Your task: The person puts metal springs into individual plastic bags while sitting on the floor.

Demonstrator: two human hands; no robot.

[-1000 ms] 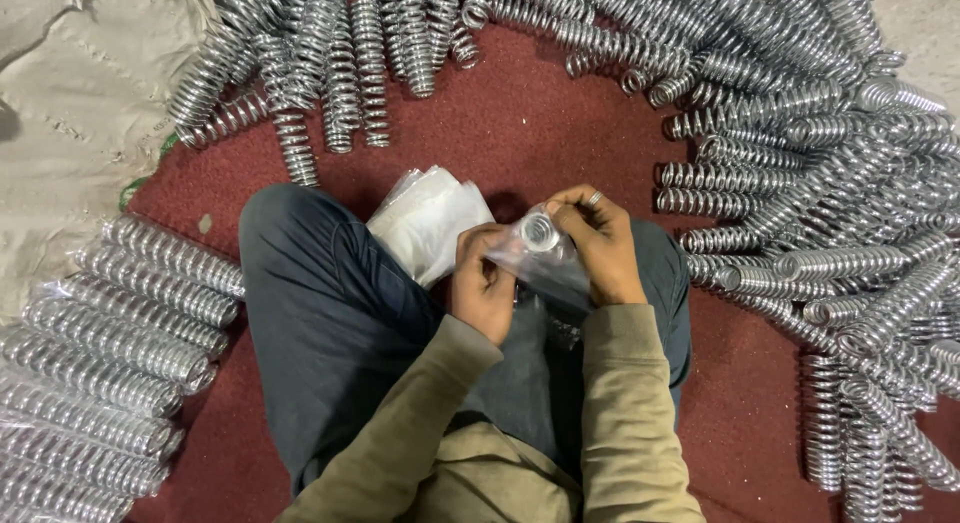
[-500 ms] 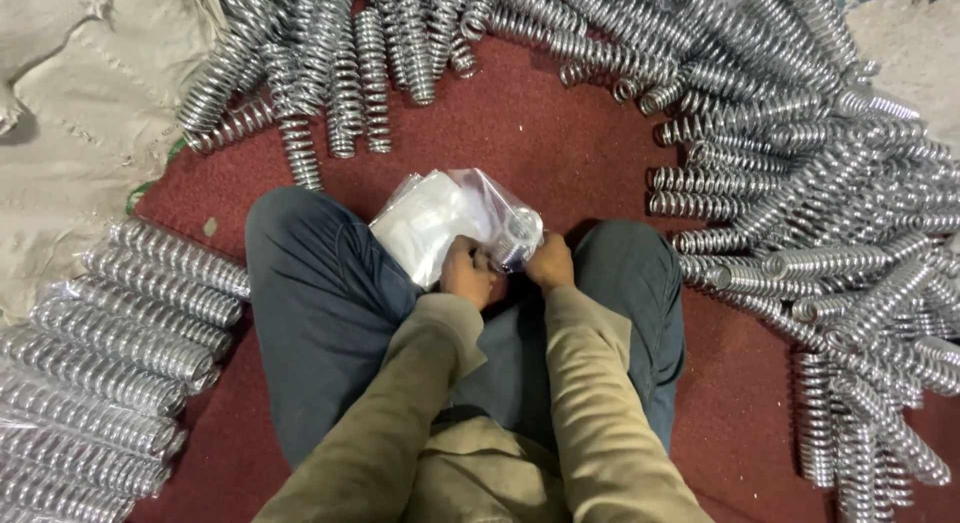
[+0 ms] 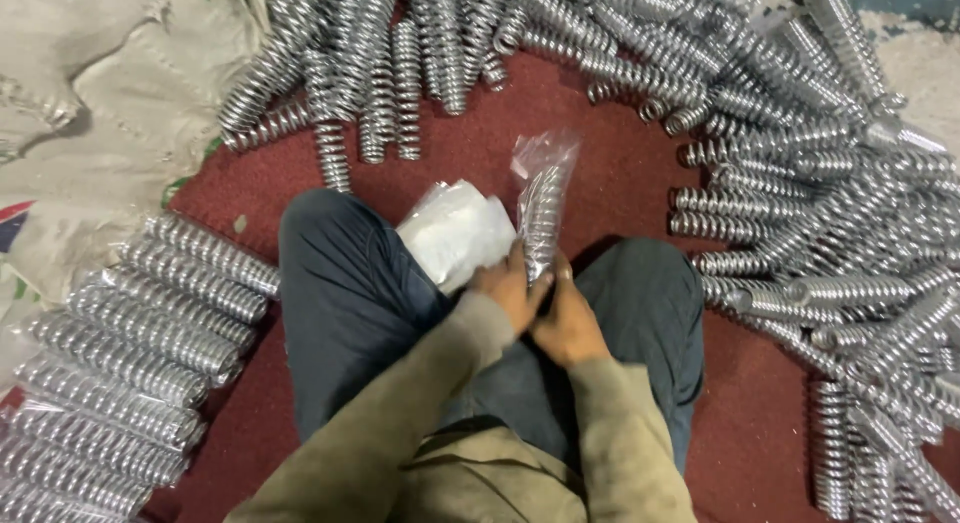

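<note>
Far left: pale sacking (image 3: 110,113) and bagged springs (image 3: 130,333) in a row, cut off at frame edge. Centre: stack of clear bags (image 3: 455,233) on lap. Left hand (image 3: 508,288) and right hand (image 3: 568,323) pressed together, both clamped on base of upright spring in clear bag (image 3: 543,208); fingertips hidden. Right: loose spring heap (image 3: 830,213) on red floor (image 3: 600,198).

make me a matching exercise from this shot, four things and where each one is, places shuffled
Things:
1. bagged spring
2. stack of bags
3. sacking
4. row of wrapped springs

Places:
A. upper left, on the floor
B. lower left, side by side
C. held upright in both hands
D. between the knees, left of the hands

Pairs: 1-C, 2-D, 3-A, 4-B
</note>
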